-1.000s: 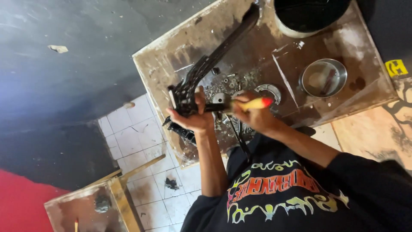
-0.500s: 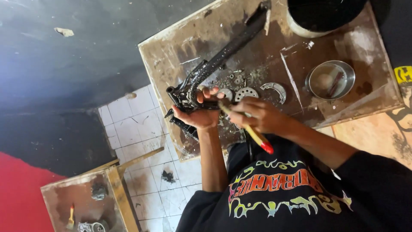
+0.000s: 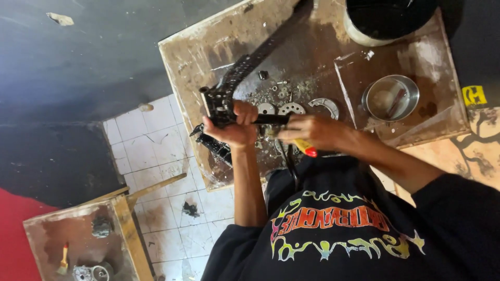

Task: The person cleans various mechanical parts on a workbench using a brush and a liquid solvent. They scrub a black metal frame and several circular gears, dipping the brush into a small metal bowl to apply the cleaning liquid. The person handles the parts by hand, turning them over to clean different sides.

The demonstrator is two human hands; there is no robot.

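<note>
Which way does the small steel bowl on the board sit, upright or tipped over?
Upright: the steel bowl rests flat on the board, its round mouth open upward.

Black bucket (image 3: 388, 21): cut off by top edge, contents too dark to tell | long black metal part (image 3: 245, 67): far end runs out at top edge | brush (image 3: 302, 148): bristle end hidden behind right hand (image 3: 312, 130) | small wooden table (image 3: 78, 239): cropped at bottom edge, 2 small items too blurred to tell

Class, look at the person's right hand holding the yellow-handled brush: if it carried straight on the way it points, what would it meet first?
Most likely the black metal part gripped by the left hand; the right hand points at it, though depth is unclear.
</note>
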